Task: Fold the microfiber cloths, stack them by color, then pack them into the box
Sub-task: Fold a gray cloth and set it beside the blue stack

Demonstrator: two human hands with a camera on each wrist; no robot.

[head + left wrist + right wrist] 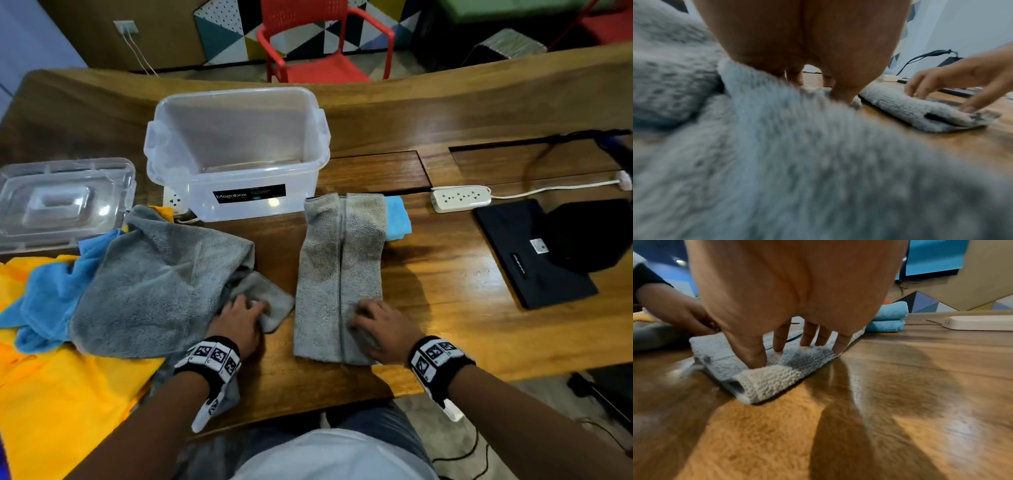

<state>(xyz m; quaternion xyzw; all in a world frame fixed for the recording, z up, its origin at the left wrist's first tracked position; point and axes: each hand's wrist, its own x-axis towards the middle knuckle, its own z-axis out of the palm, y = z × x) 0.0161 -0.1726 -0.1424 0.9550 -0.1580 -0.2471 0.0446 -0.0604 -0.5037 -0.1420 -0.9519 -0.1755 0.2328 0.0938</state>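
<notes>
The folded grey cloth (339, 274) lies on the bench (445, 274), long axis running away toward the box (236, 150). The right grip (380, 329), fingers spread and released, presses its near end. The left grip (239, 318) sits just beside, on a corner of the loose grey cloth (154, 281); pinching or pressing, I cannot tell.

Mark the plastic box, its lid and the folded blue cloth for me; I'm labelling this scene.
plastic box (239, 209), head view, front wall below the label.
lid (63, 202), head view, raised centre panel.
folded blue cloth (399, 217), head view, top face.
</notes>
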